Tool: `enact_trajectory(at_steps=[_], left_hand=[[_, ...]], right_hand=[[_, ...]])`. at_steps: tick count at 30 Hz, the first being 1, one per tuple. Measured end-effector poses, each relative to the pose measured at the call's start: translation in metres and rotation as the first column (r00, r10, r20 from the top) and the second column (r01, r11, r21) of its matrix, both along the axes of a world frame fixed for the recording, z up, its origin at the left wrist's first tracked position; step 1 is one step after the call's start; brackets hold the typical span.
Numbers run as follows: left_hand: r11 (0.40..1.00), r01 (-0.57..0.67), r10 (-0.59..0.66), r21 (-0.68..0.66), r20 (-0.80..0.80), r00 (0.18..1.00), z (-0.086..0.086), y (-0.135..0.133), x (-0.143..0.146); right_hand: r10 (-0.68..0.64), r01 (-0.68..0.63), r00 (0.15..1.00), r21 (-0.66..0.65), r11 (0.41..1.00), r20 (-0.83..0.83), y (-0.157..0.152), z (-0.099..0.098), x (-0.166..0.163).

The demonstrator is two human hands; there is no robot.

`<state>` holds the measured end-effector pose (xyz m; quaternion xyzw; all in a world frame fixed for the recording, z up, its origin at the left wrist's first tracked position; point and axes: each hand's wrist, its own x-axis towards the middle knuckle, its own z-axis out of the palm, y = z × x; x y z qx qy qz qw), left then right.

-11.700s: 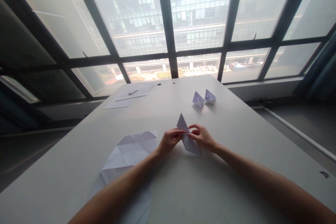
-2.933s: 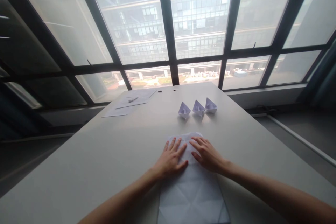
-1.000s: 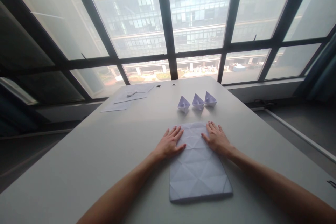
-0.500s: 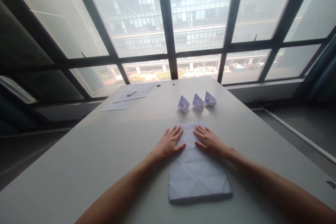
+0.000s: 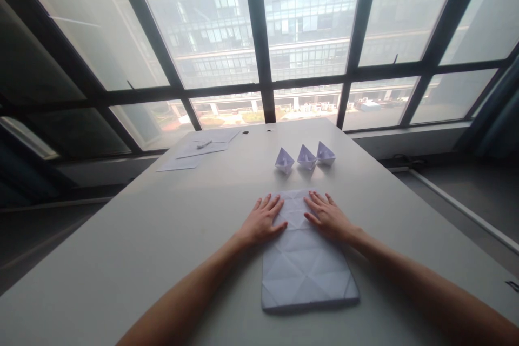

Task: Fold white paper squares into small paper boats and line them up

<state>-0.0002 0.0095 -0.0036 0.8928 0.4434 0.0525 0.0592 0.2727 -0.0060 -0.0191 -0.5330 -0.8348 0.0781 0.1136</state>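
A white sheet of paper (image 5: 306, 265), crossed by many fold creases, lies lengthwise before me on the table. Its near edge is slightly raised. My left hand (image 5: 263, 220) rests flat on the sheet's far left edge, fingers spread. On the far right edge lies my right hand (image 5: 327, 217), palm down, also with its fingers apart. Between the hands a creased strip of the paper shows. Beyond the sheet stand three folded paper boats: a left one (image 5: 284, 161), a middle one (image 5: 306, 157) and a right one (image 5: 325, 153).
The white table (image 5: 162, 238) narrows away toward a window wall with dark frames (image 5: 263, 38). Several loose white sheets (image 5: 214, 143) lie at its far left, with a small whitish stick-like object (image 5: 204, 144) on top. A dark round hole (image 5: 245, 132) sits near the far edge.
My right hand has slid a little to the right over the paper, widening the gap between the hands. The left hand, the sheet and the boats look unmoved.
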Motion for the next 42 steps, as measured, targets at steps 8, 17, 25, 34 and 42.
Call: enact_trajectory(at_steps=[8, 17, 25, 34, 42], left_hand=[[1.000, 0.003, -0.003, 0.003, 0.027, 1.000, -0.002, 0.000, 0.000], [1.000, -0.006, 0.006, 0.004, 0.026, 1.000, -0.002, -0.001, 0.001], [0.999, 0.006, -0.011, 0.053, 0.100, 0.995, -0.001, 0.000, 0.001], [0.999, 0.043, -0.045, 0.017, 0.101, 0.994, 0.001, -0.002, 0.000], [0.999, 0.033, -0.034, 0.011, 0.087, 0.996, -0.001, -0.001, 0.001]], right_hand=[[-0.217, 0.217, 0.976, 0.014, 0.976, -0.005, 0.007, -0.007, 0.007], [0.251, -0.250, 0.966, 0.020, 0.968, -0.070, -0.003, 0.008, 0.000], [0.261, -0.262, 0.963, -0.006, 0.965, -0.069, -0.005, 0.008, 0.000], [0.260, -0.262, 0.963, -0.025, 0.965, -0.078, -0.005, 0.009, 0.001], [0.231, -0.232, 0.972, -0.029, 0.972, -0.048, -0.006, 0.010, 0.000]])
